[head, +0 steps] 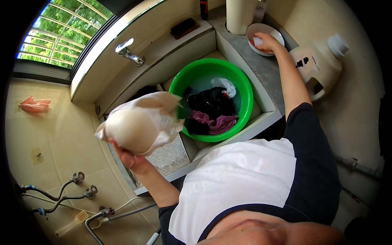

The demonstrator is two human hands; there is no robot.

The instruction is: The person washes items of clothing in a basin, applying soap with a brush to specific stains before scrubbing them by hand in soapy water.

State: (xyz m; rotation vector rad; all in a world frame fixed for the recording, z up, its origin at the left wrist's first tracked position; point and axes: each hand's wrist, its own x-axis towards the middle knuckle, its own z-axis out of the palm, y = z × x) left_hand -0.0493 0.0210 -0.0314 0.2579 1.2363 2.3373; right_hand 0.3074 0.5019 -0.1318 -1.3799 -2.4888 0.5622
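My left hand (128, 156) holds up a pale beige bra (134, 128) over the ribbed washboard part (171, 153) of the sink; part of the fabric is motion-blurred. To the right of it, a green plastic basin (249, 101) stands in the sink with cloudy water, black clothes (211, 102), a white cloth (226, 85) and a purple cloth (222, 124). My right hand (266, 43) reaches into a white bowl (280, 36) on the grey ledge, with its fingers on a small white piece, perhaps soap. Something orange-red lies beside those fingers.
A chrome faucet (131, 55) and a scrub brush (184, 28) are on the back ledge. A large detergent jug (318, 67) stands at the right, a white cylindrical container (240, 15) behind the bowl. Pink gloves (35, 104) hang on the left wall above valves (91, 192) and hoses.
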